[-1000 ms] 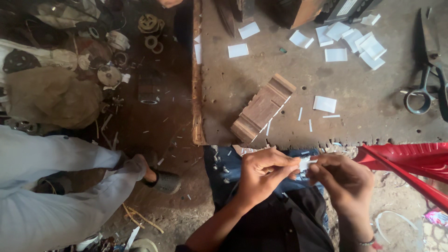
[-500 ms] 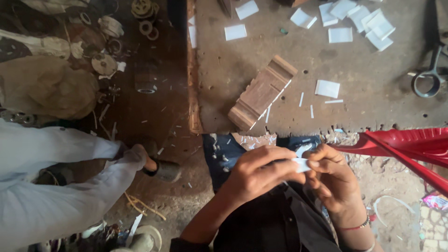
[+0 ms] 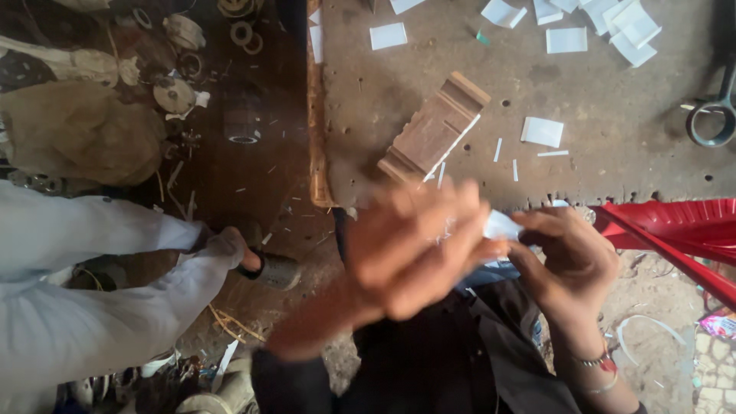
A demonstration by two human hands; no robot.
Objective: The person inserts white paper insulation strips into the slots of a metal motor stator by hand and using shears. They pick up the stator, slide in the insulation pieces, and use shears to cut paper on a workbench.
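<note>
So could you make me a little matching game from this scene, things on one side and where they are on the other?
Things:
1. wooden block
2. small white piece
3. red plastic object
4. scissors handle

Places:
A. between left hand and right hand
B. far right on the work surface
C. lying diagonally near the surface's left edge
D. right of the hands, below the surface's edge

Pairs: 1-C, 2-A, 3-D, 4-B

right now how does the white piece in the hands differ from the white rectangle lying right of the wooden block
The small white piece is pinched between the left hand and right hand, lifted and partly hidden by fingers; the white rectangular slip lies flat, untouched and fully visible on the grey worktop. Both look like thin white sheet.
</note>
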